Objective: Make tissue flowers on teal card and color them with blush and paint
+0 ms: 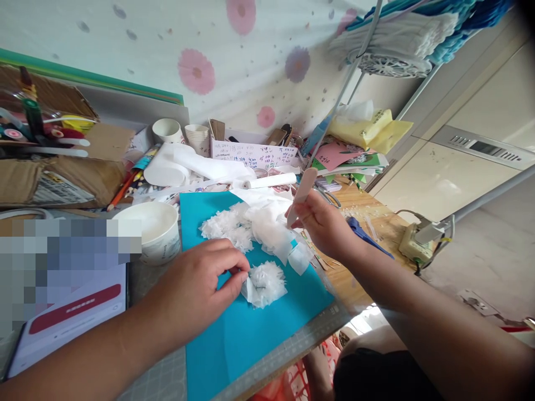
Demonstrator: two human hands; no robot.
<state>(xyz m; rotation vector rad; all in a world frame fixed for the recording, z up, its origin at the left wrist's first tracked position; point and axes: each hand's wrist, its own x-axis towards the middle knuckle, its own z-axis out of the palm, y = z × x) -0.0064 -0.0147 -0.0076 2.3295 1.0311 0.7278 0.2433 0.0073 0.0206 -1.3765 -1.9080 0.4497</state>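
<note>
My left hand [217, 273] is closed in a pinch at the left edge of a small ruffled clump of white tissue paper [267, 284], which lies on a blue sheet [221, 356]. In my right hand [320, 223] is a flat wooden craft stick [304, 192], held tilted with its upper end pointing up. Below that hand, a loose white tissue square [300, 259] rests near the right side of the sheet. A larger ruffled mass of white tissue [229, 225] spreads across the sheet's upper part.
A white paper bowl [156, 234] stands left of the sheet, near a phone [75, 312]. Behind are a white paper roll [271, 181], stacked paper cups [197, 139] and a cardboard box [100, 178]. A blue tool [368, 236] and a power socket [418, 242] lie at right.
</note>
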